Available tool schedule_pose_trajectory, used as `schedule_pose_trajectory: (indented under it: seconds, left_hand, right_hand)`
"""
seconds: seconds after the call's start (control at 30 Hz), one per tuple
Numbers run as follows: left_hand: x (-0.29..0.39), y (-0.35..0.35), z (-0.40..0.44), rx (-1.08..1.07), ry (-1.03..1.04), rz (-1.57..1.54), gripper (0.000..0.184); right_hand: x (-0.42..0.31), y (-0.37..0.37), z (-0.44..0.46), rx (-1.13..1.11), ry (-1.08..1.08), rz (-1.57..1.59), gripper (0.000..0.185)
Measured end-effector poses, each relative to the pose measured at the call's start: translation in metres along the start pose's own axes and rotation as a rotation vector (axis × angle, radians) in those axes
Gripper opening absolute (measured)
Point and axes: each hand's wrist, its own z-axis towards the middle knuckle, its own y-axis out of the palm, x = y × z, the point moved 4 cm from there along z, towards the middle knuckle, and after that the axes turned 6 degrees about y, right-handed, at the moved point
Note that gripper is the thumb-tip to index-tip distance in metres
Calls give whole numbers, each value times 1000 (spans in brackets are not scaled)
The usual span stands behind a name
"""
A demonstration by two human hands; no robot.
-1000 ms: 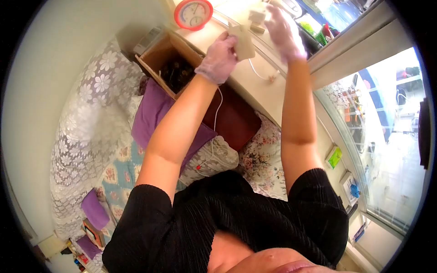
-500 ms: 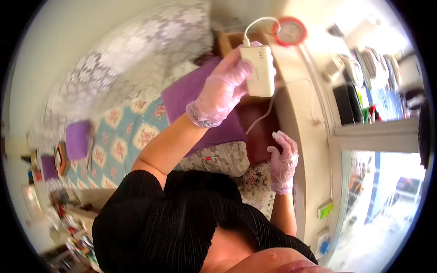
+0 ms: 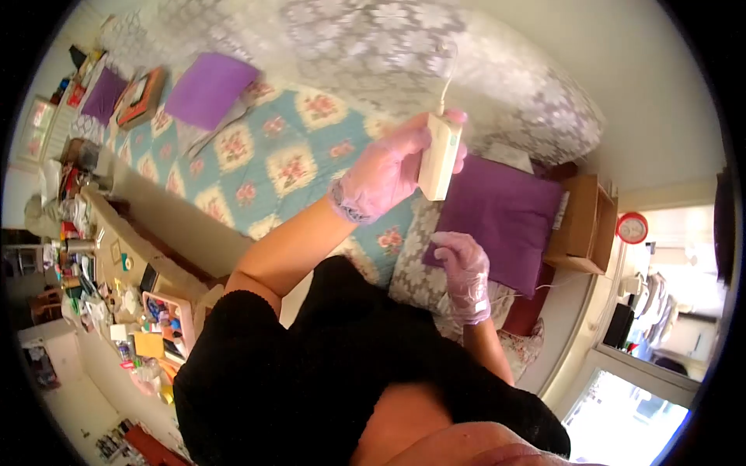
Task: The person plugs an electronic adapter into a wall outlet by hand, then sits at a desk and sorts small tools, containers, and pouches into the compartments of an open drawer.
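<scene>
My left hand [image 3: 385, 167], in a thin translucent pinkish glove, grips a white power bank [image 3: 440, 159] upright, thumb on the near side and fingertips around the far edge. A white cable [image 3: 443, 99] is plugged into its top end and runs upward. The power bank is turned so that a narrow side faces me. Lower and to the right, my right hand [image 3: 466, 272] wears the same kind of glove. Its fingers are loosely bent with a small gap to the thumb, and nothing shows in them. Behind it lie a purple cushion [image 3: 501, 213] and a patterned pillow.
A bed with a teal floral cover [image 3: 287, 147] stretches leftward, bearing another purple cushion [image 3: 210, 89]. At the right are a cardboard box [image 3: 583, 225], a red round clock [image 3: 632, 228] and a windowsill. A cluttered desk [image 3: 128, 256] stands at the left.
The view has swung left, away from the window and toward the bed. My left hand still holds the power bank, now turned from its broad face to its edge.
</scene>
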Motion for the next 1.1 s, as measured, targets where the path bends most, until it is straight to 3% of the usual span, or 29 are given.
schedule_pose_trajectory:
  seconds: [0.07, 0.17, 0.33, 0.4, 0.43, 0.47, 0.53, 0.7, 0.77, 0.9, 1.0, 1.07, 1.1]
  left_hand:
    - [40, -18, -14, -59, 18, -36, 46]
    - [77, -26, -29, 43, -10, -77, 46]
    - [105, -7, -23, 92, -122, -76, 59]
    - [110, 7, -10, -103, 99, 301, 64]
    - [113, 14, -5, -169, 169, 397, 65]
    - [111, 24, 2, -191, 139, 383, 65]
    - [114, 48, 5, -68, 185, 856, 65]
    - [112, 101, -9, -201, 181, 997, 59]
    - [108, 106, -11, -320, 449, 1338, 54]
    - [99, 118, -18, -398, 274, 1431, 55]
    - [91, 120, -15, -442, 286, 1414, 61]
    - [84, 122, -19, -481, 454, 1452, 73]
    - [83, 121, -20, -493, 445, 1452, 73]
  right_hand:
    - [-43, 37, 5, -157, -3, -48, 17]
    - [-88, 59, 18, -230, -40, -72, 18]
    - [-136, 46, 32, -104, 193, -28, 20]
    - [-144, 34, 22, 5, 155, -82, 20]
    - [-152, 28, 15, 29, 246, -17, 20]
    - [-148, 23, 8, 58, 274, -19, 20]
    - [-138, 12, -21, 194, 298, -40, 18]
    - [-172, 0, -61, 371, 348, -130, 16]
    - [-170, 5, -75, 415, 405, -138, 16]
    - [-177, 22, -100, 480, 436, -111, 14]
    - [-178, 31, -117, 474, 550, -71, 12]
    - [-175, 34, -123, 487, 569, -42, 12]
    - [-175, 33, -123, 466, 607, -48, 12]
